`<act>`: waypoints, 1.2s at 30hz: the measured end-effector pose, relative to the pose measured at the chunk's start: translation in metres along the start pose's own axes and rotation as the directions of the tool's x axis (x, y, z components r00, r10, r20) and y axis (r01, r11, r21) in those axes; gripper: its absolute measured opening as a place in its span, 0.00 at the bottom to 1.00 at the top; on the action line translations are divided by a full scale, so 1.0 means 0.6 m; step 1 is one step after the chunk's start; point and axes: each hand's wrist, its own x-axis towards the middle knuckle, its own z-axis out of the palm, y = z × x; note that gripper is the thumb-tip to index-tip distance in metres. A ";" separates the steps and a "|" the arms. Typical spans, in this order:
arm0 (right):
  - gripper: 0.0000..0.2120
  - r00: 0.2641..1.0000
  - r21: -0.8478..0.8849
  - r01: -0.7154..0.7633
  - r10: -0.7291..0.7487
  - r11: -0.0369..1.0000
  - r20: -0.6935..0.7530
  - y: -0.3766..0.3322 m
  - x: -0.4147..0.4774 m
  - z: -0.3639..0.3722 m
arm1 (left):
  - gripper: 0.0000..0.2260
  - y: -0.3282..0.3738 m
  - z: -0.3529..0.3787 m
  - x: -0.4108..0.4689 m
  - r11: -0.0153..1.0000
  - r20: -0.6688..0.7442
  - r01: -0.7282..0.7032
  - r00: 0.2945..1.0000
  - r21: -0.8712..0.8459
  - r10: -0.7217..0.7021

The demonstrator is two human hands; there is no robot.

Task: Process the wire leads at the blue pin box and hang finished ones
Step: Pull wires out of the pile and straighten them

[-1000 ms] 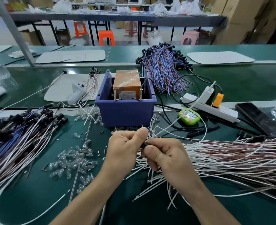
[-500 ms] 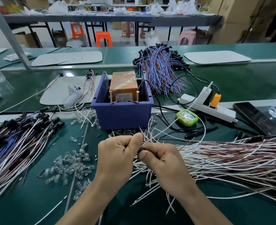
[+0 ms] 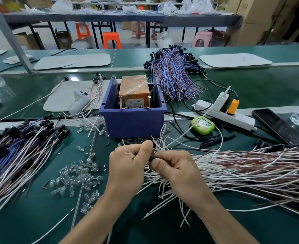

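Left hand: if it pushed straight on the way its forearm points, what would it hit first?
Probably the upturned white wire ends just beyond the left hand, then the blue box; depth is unclear.

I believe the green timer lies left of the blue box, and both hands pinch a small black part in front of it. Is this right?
No. The head view shows the green timer right of the blue box, not left. The left hand and right hand do pinch a small black part in front of it.

I see a smooth blue plastic box [image 3: 133, 124], 2 brassy metal pins [image 3: 121, 103], a glossy tape-wrapped orange block [image 3: 134, 87] and a matt green bench [image 3: 39, 217].
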 end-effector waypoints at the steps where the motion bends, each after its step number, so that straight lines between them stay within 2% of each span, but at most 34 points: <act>1: 0.14 1.000 -0.007 -0.005 0.005 1.000 0.005 0.001 0.001 0.001 | 0.24 0.001 -0.004 -0.002 0.997 -0.012 -0.063 0.998 0.055 0.063; 4: 0.14 0.999 0.024 -0.040 0.040 0.999 0.007 0.002 0.003 0.001 | 0.24 0.000 -0.005 0.000 0.990 -0.012 -0.107 0.994 0.090 0.109; 7: 0.14 0.998 0.109 -0.064 0.062 0.992 0.015 0.002 0.008 0.001 | 0.25 0.000 0.003 0.009 0.994 0.018 0.062 0.998 -0.085 -0.061; 9: 0.12 0.997 0.188 -0.072 0.070 0.980 0.018 0.002 0.010 0.000 | 0.25 -0.002 0.012 0.013 0.962 0.072 0.162 0.986 -0.221 -0.150; 13: 0.11 0.998 0.228 -0.065 0.061 0.972 0.027 0.004 0.010 -0.005 | 0.24 -0.006 0.022 0.015 0.914 0.168 0.227 0.969 -0.337 -0.179; 16: 0.12 0.998 0.162 -0.062 0.058 0.985 0.029 0.004 0.013 -0.007 | 0.24 -0.008 0.014 0.018 0.957 0.110 0.159 0.985 -0.242 -0.136; 20: 0.12 0.999 0.072 -0.052 0.052 0.996 0.004 0.003 0.015 -0.006 | 0.25 -0.005 0.002 0.013 0.995 0.003 -0.099 0.995 -0.009 0.099; 22: 0.12 0.998 0.072 -0.061 0.061 0.996 0.007 0.002 0.015 -0.004 | 0.25 -0.006 0.002 0.013 0.993 -0.001 -0.116 0.993 0.019 0.116; 24: 0.12 0.997 0.124 -0.081 0.081 0.989 0.005 0.000 0.014 -0.003 | 0.23 -0.006 0.005 0.017 0.996 0.032 0.019 0.999 -0.089 -0.016; 26: 0.11 0.996 0.231 -0.093 0.092 0.968 0.017 -0.002 0.014 -0.002 | 0.24 -0.005 0.010 0.020 0.952 0.113 0.182 0.981 -0.247 -0.159; 29: 0.12 0.996 0.306 -0.092 0.088 0.948 0.027 -0.005 0.013 -0.002 | 0.22 -0.004 0.018 0.019 0.908 0.177 0.240 0.966 -0.343 -0.188; 31: 0.13 0.996 0.242 -0.090 0.090 0.966 0.015 -0.005 0.012 -0.004 | 0.24 -0.006 0.015 0.017 0.934 0.149 0.191 0.977 -0.303 -0.152; 33: 0.13 0.998 0.074 -0.065 0.066 0.995 -0.012 -0.005 0.012 -0.007 | 0.25 -0.010 0.008 0.015 0.981 0.102 0.075 0.993 -0.181 -0.057; 36: 0.13 0.999 -0.150 -0.004 -0.004 0.989 -0.052 -0.001 0.009 -0.009 | 0.28 -0.008 0.004 0.011 0.999 0.052 -0.047 0.997 -0.024 0.048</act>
